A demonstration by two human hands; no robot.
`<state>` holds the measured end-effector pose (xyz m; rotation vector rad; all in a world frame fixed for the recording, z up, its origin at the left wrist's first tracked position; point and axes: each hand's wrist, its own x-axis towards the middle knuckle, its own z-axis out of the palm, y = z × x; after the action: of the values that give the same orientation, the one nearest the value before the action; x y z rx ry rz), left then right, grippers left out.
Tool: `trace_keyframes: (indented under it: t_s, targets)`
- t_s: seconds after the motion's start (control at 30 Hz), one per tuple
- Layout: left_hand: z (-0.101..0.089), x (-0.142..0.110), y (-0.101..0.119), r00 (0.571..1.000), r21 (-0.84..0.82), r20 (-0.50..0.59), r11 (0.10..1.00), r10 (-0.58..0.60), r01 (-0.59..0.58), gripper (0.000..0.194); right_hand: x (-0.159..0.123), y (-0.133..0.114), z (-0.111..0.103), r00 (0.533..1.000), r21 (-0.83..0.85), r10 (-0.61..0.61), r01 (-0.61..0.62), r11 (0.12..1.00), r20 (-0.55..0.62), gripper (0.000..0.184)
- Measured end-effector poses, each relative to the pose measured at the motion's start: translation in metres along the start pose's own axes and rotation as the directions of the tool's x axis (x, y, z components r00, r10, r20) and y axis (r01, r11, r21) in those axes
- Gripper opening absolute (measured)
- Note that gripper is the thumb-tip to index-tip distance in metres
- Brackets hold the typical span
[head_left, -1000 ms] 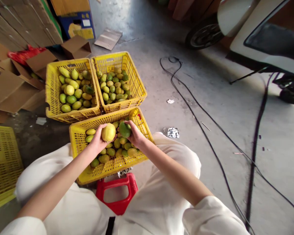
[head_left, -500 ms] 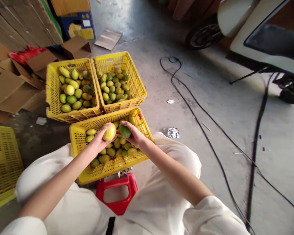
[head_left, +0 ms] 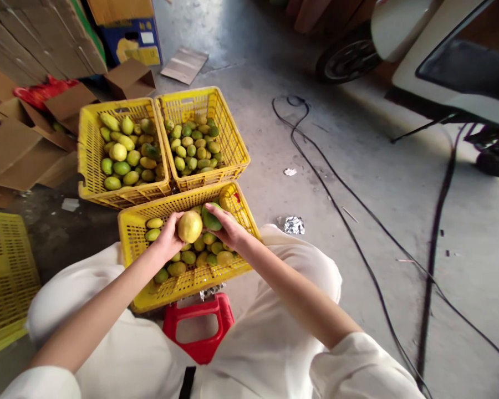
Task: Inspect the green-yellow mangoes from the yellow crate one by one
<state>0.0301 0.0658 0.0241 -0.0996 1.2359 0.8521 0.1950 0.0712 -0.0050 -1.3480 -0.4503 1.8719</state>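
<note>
My left hand (head_left: 170,237) is closed round a large yellow lemon (head_left: 190,226), its thumb along the fruit's left side. Close beside it, my right hand (head_left: 228,224) grips a green lemon (head_left: 212,217), with the thumb over its top. Both fruits are held up over the near yellow crate (head_left: 139,288), and the fingers beneath them are partly hidden. Several yellow and green lemons (head_left: 202,259) lie in that crate, in front of my knees.
Behind stand a left yellow crate (head_left: 92,166) of larger fruit and a right yellow crate (head_left: 233,147) of smaller fruit. A red stool (head_left: 208,350) is between my legs. Cartons (head_left: 14,152), black cables (head_left: 336,194), crumpled foil (head_left: 294,225) and a scooter (head_left: 434,55) surround the floor.
The yellow lemon has shifted slightly right and turned in my left hand, whose thumb has moved from its top to its side. My right hand keeps the green lemon almost in place.
</note>
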Motion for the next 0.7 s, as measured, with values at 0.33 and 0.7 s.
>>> trace_keyframes:
  t_s: [0.33,0.7]
  targets:
    - [0.001,-0.005,0.0,1.0,0.121,0.014,0.992,0.026,-0.028,0.009,0.001,-0.005,-0.004,0.994,0.06,0.108,-0.107,0.992,-0.024,0.051]
    - [0.004,-0.006,-0.001,0.997,0.087,-0.055,0.995,0.054,-0.05,0.01,-0.007,-0.012,0.004,0.989,0.124,0.142,-0.136,0.983,-0.044,0.032]
